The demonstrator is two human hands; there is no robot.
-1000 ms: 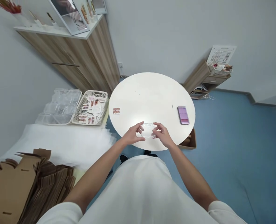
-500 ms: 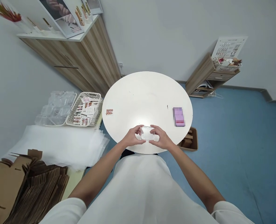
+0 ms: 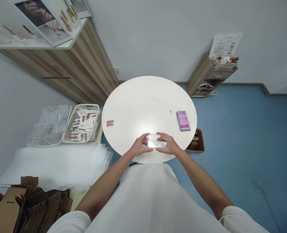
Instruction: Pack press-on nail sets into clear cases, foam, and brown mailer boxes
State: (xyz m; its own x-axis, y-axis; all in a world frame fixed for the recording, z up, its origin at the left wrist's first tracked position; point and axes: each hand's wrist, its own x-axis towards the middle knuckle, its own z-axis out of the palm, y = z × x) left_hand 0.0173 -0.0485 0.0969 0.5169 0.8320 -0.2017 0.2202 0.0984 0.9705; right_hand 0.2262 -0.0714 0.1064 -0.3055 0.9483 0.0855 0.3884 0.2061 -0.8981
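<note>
While both hands meet close to the near edge of the table (image 3: pixel 145 94), a small clear case (image 3: pixel 154 141) sits between them, the left hand (image 3: pixel 138 147) gripping its left end and the right hand (image 3: pixel 170 145) gripping its right end, fingers toward the far side and thumbs toward the near side. Whether the case rests on the tabletop or is held just above it, I cannot tell. It looks like thin moulded plastic, so it should be very light and fairly stiff, with smooth, glossy walls that could slip under dry fingertips and might flex or crack if squeezed hard across the middle. The short ends and their corners seem the best places to hold, with light, even pressure from both sides. The table's curved near edge runs just in front of the white garment (image 3: pixel 150 194), leaving little room to draw back toward the body. The most room appears to lie forward, across the broad white surface; a card of small reddish pieces (image 3: pixel 110 123) lies near the left edge, and a purple, blurred-out item (image 3: pixel 183 121) lies near the right edge, with a tiny dark object (image 3: pixel 171 112) just beside it, all well apart from the hands.
</note>
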